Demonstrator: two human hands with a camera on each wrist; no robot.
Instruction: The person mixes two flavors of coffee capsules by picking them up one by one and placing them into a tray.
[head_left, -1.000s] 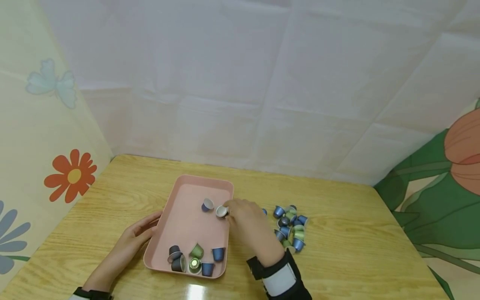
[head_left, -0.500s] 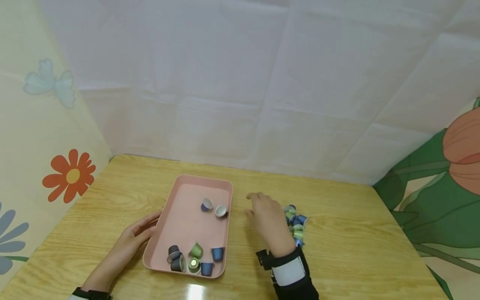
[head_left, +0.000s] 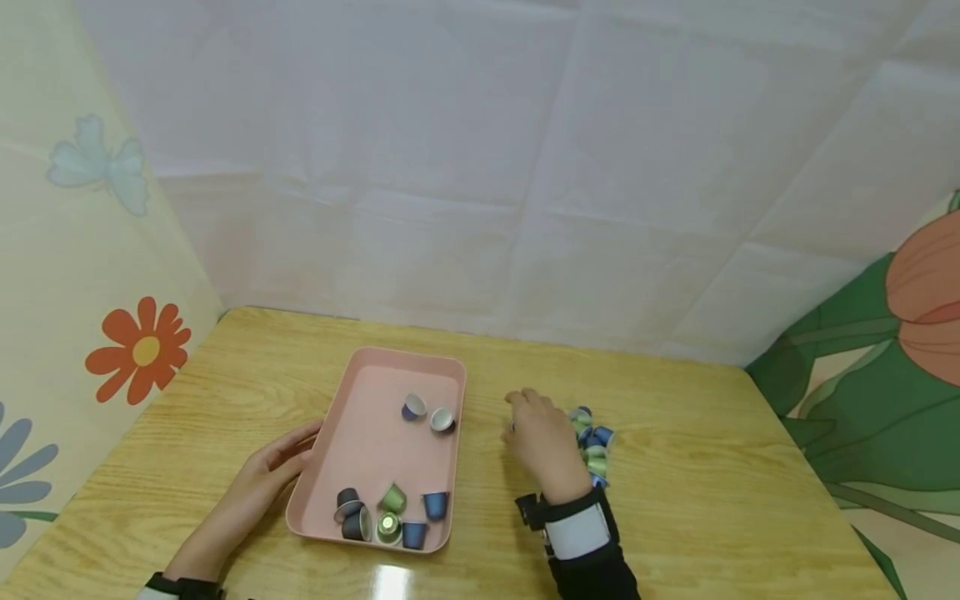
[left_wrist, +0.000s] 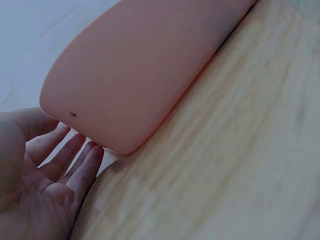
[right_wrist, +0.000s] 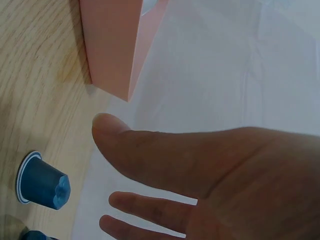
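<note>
I see 8 capsules [head_left: 389,527] in the tray [head_left: 369,450] that the relaxed left hand [head_left: 272,468] merely touches; the loosely extended right hand [head_left: 545,443] holds nothing. Only its wrist view clearly shows 1 blue capsule [right_wrist: 44,182] nearby.

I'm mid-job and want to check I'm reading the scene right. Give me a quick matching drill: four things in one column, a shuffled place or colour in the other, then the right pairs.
Column one
1. tray
2. left hand
3. right hand
4. green capsules in the tray

Column two
A. apart from the tray, off its right side
B. at the tray's near end, inside its rim
C. at the tray's left wall, outside it
D. pink, flat on the table

Right pairs: 1-D, 2-C, 3-A, 4-B
</note>
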